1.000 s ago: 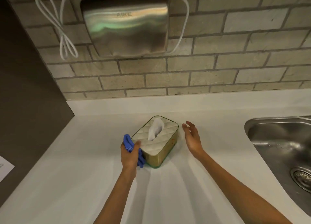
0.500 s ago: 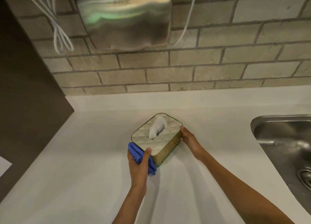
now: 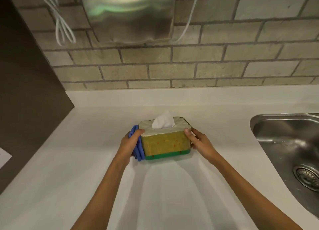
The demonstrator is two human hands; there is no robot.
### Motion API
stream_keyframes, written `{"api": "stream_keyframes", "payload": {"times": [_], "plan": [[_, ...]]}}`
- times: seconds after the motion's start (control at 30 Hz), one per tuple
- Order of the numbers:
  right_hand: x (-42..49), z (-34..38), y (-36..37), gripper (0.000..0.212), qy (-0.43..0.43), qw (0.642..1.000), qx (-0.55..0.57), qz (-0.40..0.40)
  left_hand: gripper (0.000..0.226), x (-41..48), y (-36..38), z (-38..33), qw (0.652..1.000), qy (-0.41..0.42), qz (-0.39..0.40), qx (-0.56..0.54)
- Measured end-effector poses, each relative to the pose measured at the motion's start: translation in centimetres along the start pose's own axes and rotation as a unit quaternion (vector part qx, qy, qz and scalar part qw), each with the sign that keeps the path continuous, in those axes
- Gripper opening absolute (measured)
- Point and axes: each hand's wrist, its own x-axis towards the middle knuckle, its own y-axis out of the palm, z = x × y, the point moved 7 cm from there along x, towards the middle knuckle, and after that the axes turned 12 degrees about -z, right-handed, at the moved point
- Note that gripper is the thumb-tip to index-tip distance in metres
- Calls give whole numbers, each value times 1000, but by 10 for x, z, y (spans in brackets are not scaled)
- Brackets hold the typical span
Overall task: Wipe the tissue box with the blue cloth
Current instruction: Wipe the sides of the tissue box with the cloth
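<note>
The tissue box (image 3: 165, 143) stands on the white counter (image 3: 86, 160), its yellow-green long side facing me, with a green base, a pale quilted lid and a white tissue (image 3: 163, 120) sticking up. My left hand (image 3: 130, 143) presses the bunched blue cloth (image 3: 138, 149) against the box's left end, thumb on the lid edge. My right hand (image 3: 201, 142) grips the right end of the box, thumb on the lid corner.
A steel sink (image 3: 290, 148) with a drain lies at the right. A metal hand dryer (image 3: 127, 13) with white cables hangs on the brick wall above. A dark panel (image 3: 22, 100) borders the counter on the left.
The box has been turned from diagonal so that its long side faces me. My right hand came in and took hold of its right end; the cloth hand moved to the left end.
</note>
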Motion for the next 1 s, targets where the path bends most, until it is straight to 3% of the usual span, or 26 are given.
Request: {"api": "stream_keyframes", "payload": {"times": [0.17,0.37,0.53,0.7,0.87,1.0], "plan": [[-5,9,-19,75,7,997,-66,-51,40,7,3,-7,991,-68,64,92],[-1,11,-24,80,50,995,-68,-54,44,20,5,-18,980,-90,99,148],[11,2,-13,86,86,996,-12,-12,47,27,8,-27,975,-91,96,179],[28,-3,8,86,74,987,135,35,48,28,12,-33,976,-85,85,183],[32,-6,22,118,78,979,180,55,45,24,17,-30,988,-24,36,146],[28,-4,27,112,85,977,173,91,41,18,16,-31,997,62,-28,46]]}}
